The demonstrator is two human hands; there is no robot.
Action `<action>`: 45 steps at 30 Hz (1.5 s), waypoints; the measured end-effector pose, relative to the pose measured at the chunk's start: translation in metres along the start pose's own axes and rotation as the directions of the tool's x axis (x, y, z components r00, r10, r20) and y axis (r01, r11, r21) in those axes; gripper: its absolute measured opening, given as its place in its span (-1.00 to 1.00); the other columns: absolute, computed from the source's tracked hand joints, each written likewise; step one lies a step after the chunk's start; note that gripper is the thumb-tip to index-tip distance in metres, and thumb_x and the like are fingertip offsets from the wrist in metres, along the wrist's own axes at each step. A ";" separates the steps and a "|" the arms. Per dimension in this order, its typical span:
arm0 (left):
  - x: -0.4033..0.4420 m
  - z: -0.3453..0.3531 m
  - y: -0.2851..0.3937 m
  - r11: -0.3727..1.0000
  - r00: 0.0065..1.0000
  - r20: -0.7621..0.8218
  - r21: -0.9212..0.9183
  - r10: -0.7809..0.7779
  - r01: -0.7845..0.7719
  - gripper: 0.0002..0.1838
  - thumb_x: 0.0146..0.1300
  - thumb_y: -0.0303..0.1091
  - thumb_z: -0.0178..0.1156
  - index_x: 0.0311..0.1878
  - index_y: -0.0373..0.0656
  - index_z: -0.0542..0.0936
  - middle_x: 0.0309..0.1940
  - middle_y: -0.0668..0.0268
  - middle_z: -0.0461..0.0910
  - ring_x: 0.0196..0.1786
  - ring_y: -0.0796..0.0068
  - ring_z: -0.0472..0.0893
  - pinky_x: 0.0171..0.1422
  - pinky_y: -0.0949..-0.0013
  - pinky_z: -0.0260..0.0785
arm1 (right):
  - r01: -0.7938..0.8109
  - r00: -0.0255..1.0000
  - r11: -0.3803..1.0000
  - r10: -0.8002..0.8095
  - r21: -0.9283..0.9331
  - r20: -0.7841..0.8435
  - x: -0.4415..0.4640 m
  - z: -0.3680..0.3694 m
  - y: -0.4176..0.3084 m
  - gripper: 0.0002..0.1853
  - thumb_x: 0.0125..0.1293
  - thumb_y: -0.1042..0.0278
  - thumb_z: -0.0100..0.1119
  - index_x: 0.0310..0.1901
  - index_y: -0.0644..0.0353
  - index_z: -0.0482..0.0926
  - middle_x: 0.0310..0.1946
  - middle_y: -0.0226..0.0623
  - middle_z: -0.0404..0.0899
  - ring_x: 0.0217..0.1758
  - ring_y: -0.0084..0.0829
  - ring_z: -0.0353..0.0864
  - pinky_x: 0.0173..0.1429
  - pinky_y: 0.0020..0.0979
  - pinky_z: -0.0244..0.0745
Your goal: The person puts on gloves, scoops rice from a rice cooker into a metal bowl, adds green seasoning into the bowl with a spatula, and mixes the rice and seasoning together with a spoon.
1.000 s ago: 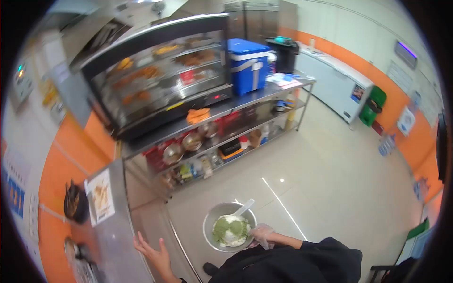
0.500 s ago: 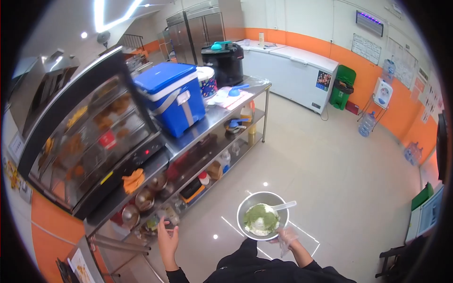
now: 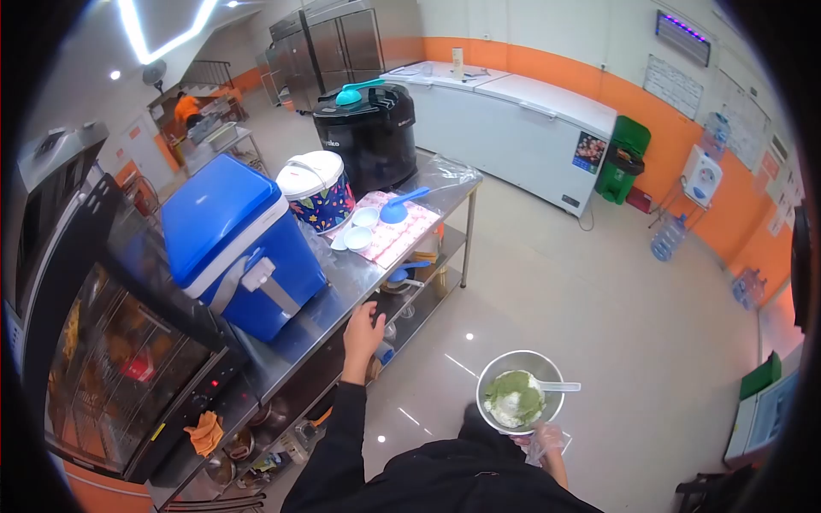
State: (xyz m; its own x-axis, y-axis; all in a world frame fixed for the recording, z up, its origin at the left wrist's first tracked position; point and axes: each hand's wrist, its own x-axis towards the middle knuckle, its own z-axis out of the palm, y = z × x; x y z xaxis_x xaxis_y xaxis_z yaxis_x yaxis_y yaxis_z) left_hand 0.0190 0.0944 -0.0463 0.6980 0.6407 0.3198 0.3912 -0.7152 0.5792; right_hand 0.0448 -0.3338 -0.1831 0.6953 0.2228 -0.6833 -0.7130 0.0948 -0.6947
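A round metal bowl (image 3: 484, 373) holds white and green powder (image 3: 515, 397), with a pale-handled spoon (image 3: 560, 386) resting in it and its handle over the right rim. My right hand (image 3: 547, 440), in a clear plastic glove, grips the bowl at its lower right rim. Bare and raised beside the steel table's edge, my left hand (image 3: 363, 333) has its fingers loosely curled and apart, with nothing seen in it. The table (image 3: 342, 278) bears a blue cooler (image 3: 235, 248), a patterned tub (image 3: 321, 192), and small white cups (image 3: 359, 238) beside a blue scoop (image 3: 395, 211).
A glass food warmer (image 3: 120, 368) stands at the left. Behind the tub is a black container (image 3: 368, 137). White chest freezers (image 3: 513, 128), a green bin (image 3: 620, 162) and water bottles (image 3: 669, 239) line the far side. A person in orange (image 3: 186, 109) is far back left.
The view has swung right and closer to the table's far end. My left hand has moved up beside the table edge. The bowl travels along in my right hand.
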 end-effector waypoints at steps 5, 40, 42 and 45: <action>0.149 0.076 -0.046 0.971 0.959 -0.259 0.233 0.112 -0.050 -0.68 0.07 -0.47 0.11 -0.05 -0.13 0.52 -0.16 0.22 0.49 -0.06 0.10 0.48 -0.09 0.13 0.39 | -0.081 0.996 0.980 0.086 -0.183 0.022 0.090 0.068 -0.101 -0.62 0.17 0.45 -0.07 -0.14 0.73 0.34 -0.35 0.27 0.55 -0.44 0.02 0.66 -0.43 -0.26 0.69; 0.251 0.063 -0.135 0.705 0.827 -0.263 0.432 -0.497 0.562 -0.65 0.08 -0.55 0.01 -0.04 -0.16 0.55 -0.11 0.23 0.50 -0.09 0.18 0.56 -0.08 0.19 0.46 | 0.034 0.588 0.836 0.426 -0.547 0.687 0.357 0.550 -0.254 -0.46 0.37 0.14 -0.02 0.00 0.63 0.31 -0.24 0.26 0.53 -0.27 -0.01 0.67 -0.24 -0.25 0.67; 0.255 0.058 -0.123 0.705 0.801 -0.268 0.380 -0.536 0.599 -0.57 0.10 -0.52 0.03 0.10 -0.16 0.46 0.00 0.19 0.47 -0.01 0.15 0.52 0.00 0.17 0.42 | 0.590 0.561 0.530 0.274 -0.610 0.781 0.401 0.532 -0.261 -0.54 0.31 0.17 0.05 0.04 0.43 0.34 -0.26 0.12 0.55 -0.34 -0.02 0.63 -0.32 -0.16 0.58; 0.266 0.048 -0.083 0.749 0.787 -0.380 0.283 -0.485 0.599 -0.57 0.13 -0.43 0.08 0.13 -0.16 0.44 -0.03 0.18 0.48 -0.10 0.17 0.57 -0.09 0.19 0.43 | 0.816 0.575 -0.092 0.031 -0.570 0.818 0.349 0.571 -0.355 -0.65 0.27 0.19 0.05 -0.03 0.26 0.47 -0.24 0.00 0.54 -0.34 -0.05 0.57 -0.25 -0.15 0.46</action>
State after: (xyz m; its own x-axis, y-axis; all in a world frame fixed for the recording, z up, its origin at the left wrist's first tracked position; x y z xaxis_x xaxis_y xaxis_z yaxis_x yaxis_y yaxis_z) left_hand 0.2007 0.3109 -0.0457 0.1318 0.9577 0.2557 0.8809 -0.2314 0.4129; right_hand 0.4893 0.2648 -0.0471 0.3039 0.9244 -0.2304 0.6843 -0.3801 -0.6223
